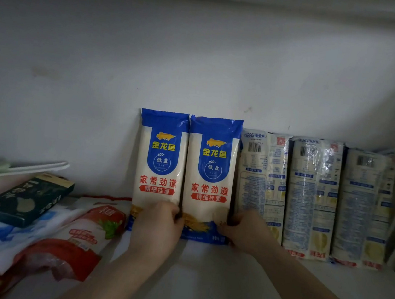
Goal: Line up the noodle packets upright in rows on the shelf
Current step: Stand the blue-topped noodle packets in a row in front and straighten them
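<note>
While both arms reach in from below in the head view, the left hand (156, 221) grips the bottom of the left blue-and-white noodle packet (159, 169), fingers curled over its lower right edge where it meets the right blue-and-white noodle packet (209, 176). Right hand (247, 230) pinches that second packet's lower right corner, grip clamped on it. Both packets stand upright on the white shelf (212, 276), side by side and touching, backs against the wall (203, 62). Just right of them three pale noodle packets (313, 197) stand upright in the same row, printed backs facing out, the nearest touching the right blue one. Left side of shelf: a dark green box (26, 198) lying tilted on top of red-and-white bags (74, 236), white and green flat pieces (15, 168) behind it
</note>
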{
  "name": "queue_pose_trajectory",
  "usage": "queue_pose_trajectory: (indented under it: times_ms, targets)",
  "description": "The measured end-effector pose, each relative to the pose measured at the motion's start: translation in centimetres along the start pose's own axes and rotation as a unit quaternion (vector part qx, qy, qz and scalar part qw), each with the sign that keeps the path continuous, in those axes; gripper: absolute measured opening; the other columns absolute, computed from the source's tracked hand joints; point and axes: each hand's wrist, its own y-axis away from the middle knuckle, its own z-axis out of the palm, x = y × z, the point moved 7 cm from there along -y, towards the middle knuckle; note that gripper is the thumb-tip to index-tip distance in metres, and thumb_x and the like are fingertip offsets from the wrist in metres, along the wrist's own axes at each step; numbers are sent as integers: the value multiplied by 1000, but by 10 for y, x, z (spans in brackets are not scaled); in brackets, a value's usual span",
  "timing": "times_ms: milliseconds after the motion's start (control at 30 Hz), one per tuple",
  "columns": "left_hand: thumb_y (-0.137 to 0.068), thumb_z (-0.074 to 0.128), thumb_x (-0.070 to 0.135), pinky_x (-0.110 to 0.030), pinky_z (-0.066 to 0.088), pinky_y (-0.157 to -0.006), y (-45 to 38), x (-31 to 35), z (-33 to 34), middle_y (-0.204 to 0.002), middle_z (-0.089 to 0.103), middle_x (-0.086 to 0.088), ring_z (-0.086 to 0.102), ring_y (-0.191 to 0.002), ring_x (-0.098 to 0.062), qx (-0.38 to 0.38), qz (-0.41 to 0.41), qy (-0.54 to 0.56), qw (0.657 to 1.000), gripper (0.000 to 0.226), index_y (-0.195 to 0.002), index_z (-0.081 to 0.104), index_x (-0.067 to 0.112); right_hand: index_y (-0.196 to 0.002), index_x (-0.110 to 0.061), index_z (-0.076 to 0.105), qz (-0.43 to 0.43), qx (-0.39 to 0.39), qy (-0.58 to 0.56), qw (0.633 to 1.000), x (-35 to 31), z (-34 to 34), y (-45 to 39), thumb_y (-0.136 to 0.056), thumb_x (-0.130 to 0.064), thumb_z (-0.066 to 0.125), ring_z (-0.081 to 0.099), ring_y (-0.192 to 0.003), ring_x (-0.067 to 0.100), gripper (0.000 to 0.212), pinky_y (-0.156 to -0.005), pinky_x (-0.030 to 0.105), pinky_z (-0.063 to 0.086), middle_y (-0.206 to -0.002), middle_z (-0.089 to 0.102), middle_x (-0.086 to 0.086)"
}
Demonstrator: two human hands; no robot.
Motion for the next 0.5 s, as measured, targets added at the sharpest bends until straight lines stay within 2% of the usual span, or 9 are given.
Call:
queue_pose_trajectory:
  times_ms: [67,133,200,267,333,367,433,467,500]
  targets:
    - [-88,61,31,-25,54,-72,0,-15,-10,-91,69,9,63,-85,-8,-1,-11,-17,1000,12,-88,70,22,-77,-7,63,4,9,-43,999,-3,1,2,-76,-30,76,55,-56,11,26,-51,22,47,-64,60,1]
    - [-85,66,30,-25,54,-73,-2,-26,-17,-95,68,9,63,-91,-9,-9,-31,-13,999,8,-89,67,23,-81,-15,58,9,24,-100,995,-9,5,4,-72,-33,79,55,-63,7,29,-50,17,43,-72,59,-6]
    - [-84,68,26,-22,52,-73,-5,-30,-16,-99,67,7,63,-96,-11,-29,-47,-6,998,7,-87,63,24,-94,-16,59,13,37,-166,985,-14,12,2,-69,-30,82,59,-77,10,36,-61,20,47,-88,64,-6]
    - [-83,68,24,-20,50,-70,-8,-30,-15,-97,68,6,63,-94,-11,-42,-49,2,998,8,-84,61,25,-106,-11,62,25,46,-225,973,-16,20,-2,-67,-24,84,62,-90,15,47,-75,27,52,-102,68,0]
    - [-82,69,21,-18,48,-67,-8,-33,-15,-96,68,5,62,-89,-9,-49,-53,20,997,8,-86,63,24,-109,-8,63,42,50,-246,967,-15,26,-5,-66,-23,84,64,-97,20,50,-85,35,54,-107,69,4]
    - [-82,69,19,-19,49,-69,-7,-35,-19,-98,67,4,62,-91,-11,-34,-58,32,997,10,-89,63,22,-108,-8,63,48,46,-249,966,-14,28,-6,-66,-23,84,64,-99,22,49,-87,36,54,-107,69,4]
    - [-81,69,15,-21,49,-69,-9,-39,-39,-109,59,0,59,-102,-17,46,-76,48,995,23,-101,57,18,-106,-8,63,50,26,-253,966,-12,30,-8,-67,-21,84,63,-98,21,46,-88,35,53,-107,68,4]
    - [-80,70,12,-22,47,-67,-11,-43,-50,-112,55,-3,56,-105,-19,80,-102,59,990,33,-107,52,16,-106,-8,62,51,12,-255,965,-10,30,-8,-66,-19,84,62,-99,20,46,-88,34,52,-108,67,3]
    - [-76,72,9,-23,45,-66,-17,-50,-55,-111,53,-3,54,-105,-21,83,-141,79,983,42,-111,49,14,-108,-8,62,52,-6,-256,965,-9,30,-9,-65,-16,85,61,-101,20,50,-90,34,52,-109,66,3]
